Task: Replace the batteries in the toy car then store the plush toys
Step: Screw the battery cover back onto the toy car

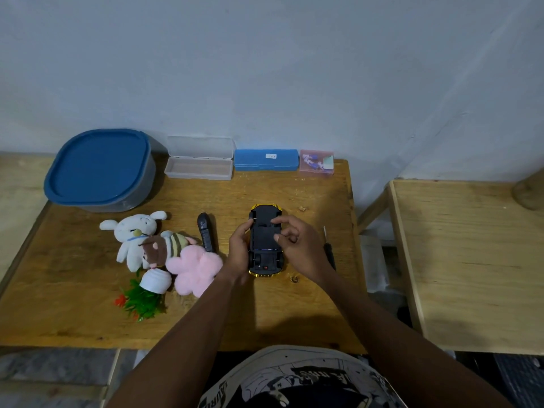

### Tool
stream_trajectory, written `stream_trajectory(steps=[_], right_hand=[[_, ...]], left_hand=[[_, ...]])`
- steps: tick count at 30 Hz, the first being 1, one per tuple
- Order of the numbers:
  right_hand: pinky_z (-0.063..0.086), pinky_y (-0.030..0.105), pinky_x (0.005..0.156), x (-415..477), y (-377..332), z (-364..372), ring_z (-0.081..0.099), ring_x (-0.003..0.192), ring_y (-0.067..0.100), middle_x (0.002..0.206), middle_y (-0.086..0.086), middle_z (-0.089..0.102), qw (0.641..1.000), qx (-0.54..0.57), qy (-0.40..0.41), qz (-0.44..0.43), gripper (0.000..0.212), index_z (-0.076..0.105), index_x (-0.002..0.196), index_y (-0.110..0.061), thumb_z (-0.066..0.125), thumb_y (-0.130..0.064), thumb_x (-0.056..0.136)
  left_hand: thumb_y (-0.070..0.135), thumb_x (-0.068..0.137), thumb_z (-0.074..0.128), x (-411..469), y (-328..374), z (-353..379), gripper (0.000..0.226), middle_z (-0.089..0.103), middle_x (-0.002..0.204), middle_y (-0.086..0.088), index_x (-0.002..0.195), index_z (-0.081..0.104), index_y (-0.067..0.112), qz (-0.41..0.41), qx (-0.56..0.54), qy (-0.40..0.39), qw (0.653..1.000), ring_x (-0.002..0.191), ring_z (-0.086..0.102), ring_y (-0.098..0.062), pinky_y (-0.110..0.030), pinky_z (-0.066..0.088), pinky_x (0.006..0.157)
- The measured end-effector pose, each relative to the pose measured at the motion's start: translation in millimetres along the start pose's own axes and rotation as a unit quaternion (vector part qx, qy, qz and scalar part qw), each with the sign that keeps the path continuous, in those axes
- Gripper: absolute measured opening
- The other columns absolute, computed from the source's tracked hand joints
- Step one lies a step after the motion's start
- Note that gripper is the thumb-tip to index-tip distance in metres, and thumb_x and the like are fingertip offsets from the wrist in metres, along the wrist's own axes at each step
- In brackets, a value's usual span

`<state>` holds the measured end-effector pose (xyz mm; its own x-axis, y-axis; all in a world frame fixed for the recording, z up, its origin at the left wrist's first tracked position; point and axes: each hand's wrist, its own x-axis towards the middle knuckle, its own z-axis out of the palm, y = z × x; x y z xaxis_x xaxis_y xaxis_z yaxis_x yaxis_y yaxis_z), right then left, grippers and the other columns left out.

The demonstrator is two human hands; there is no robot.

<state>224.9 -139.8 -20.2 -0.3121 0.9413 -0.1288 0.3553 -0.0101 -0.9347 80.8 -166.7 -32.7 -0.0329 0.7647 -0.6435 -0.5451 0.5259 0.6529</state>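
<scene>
The yellow toy car (264, 231) lies upside down in the middle of the wooden table (309, 304), its black underside facing up. My left hand (240, 254) grips the car's left side. My right hand (297, 245) hovers over the right side, index finger touching the black battery cover, other fingers curled. A white plush rabbit (134, 234), a brown striped plush bee (164, 245) and a pink plush flower (194, 267) lie in a heap to the left. A blue-lidded grey tub (100, 169) stands at the back left.
A black remote (206, 232) lies between plush toys and car. A screwdriver (329, 248) lies right of my right hand. An open clear case (198, 167), a blue case (266, 159) and a pink box (316, 164) line the wall. A tipped fake plant (145, 295) lies front left.
</scene>
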Motion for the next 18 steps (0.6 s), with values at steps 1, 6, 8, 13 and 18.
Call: stream_trajectory(steps=[1, 6, 8, 13, 18], right_hand=[[0.051, 0.015, 0.059, 0.5, 0.1, -0.5, 0.068, 0.071, 0.001, 0.076, -0.007, 0.071, 1.0, -0.002, 0.0, -0.001, 0.03, 0.062, 0.113, -0.029, 0.063, -0.008, 0.092], [0.049, 0.013, 0.057, 4.1, -1.3, -2.8, 0.068, 0.069, 0.0, 0.074, -0.008, 0.071, 1.0, -0.006, -0.001, -0.005, 0.029, 0.063, 0.113, -0.027, 0.063, -0.007, 0.091], [0.052, 0.017, 0.058, 5.1, -1.2, -3.2, 0.069, 0.07, 0.002, 0.074, -0.008, 0.071, 1.0, -0.004, -0.003, -0.005, 0.029, 0.063, 0.113, -0.027, 0.063, -0.007, 0.092], [0.049, 0.012, 0.056, 3.6, 0.5, -2.5, 0.067, 0.071, -0.004, 0.074, -0.014, 0.069, 1.0, 0.001, -0.005, -0.006, 0.029, 0.064, 0.115, -0.022, 0.063, -0.006, 0.092], [0.048, 0.01, 0.056, 0.5, 5.9, -0.7, 0.067, 0.073, -0.002, 0.082, -0.005, 0.07, 1.0, 0.008, -0.002, -0.005, 0.03, 0.064, 0.115, -0.026, 0.064, -0.007, 0.092]], left_hand=[[0.046, 0.099, 0.04, 0.3, 0.0, 0.5, 0.06, 0.068, 0.102, -0.019, 0.137, 0.056, 0.003, 0.001, 0.0, -0.002, 1.0, 0.079, 0.068, -0.03, -0.032, 0.056, 0.063], [0.045, 0.099, 0.042, 2.1, 1.9, 2.5, 0.059, 0.068, 0.1, -0.017, 0.138, 0.055, 0.003, 0.005, -0.001, 0.008, 1.0, 0.077, 0.068, -0.03, -0.032, 0.056, 0.061], [0.044, 0.099, 0.041, 2.6, 2.6, 2.8, 0.058, 0.069, 0.099, -0.017, 0.138, 0.055, 0.004, 0.006, 0.002, 0.008, 1.0, 0.077, 0.068, -0.029, -0.031, 0.056, 0.061], [0.044, 0.1, 0.038, 2.0, 0.7, 2.6, 0.057, 0.069, 0.1, -0.017, 0.136, 0.057, 0.004, 0.001, 0.009, -0.003, 1.0, 0.077, 0.067, -0.03, -0.031, 0.055, 0.062], [0.043, 0.1, 0.039, 2.5, -1.6, 2.0, 0.054, 0.069, 0.099, -0.016, 0.131, 0.06, 0.005, -0.001, 0.013, 0.011, 1.0, 0.078, 0.067, -0.03, -0.033, 0.053, 0.064]])
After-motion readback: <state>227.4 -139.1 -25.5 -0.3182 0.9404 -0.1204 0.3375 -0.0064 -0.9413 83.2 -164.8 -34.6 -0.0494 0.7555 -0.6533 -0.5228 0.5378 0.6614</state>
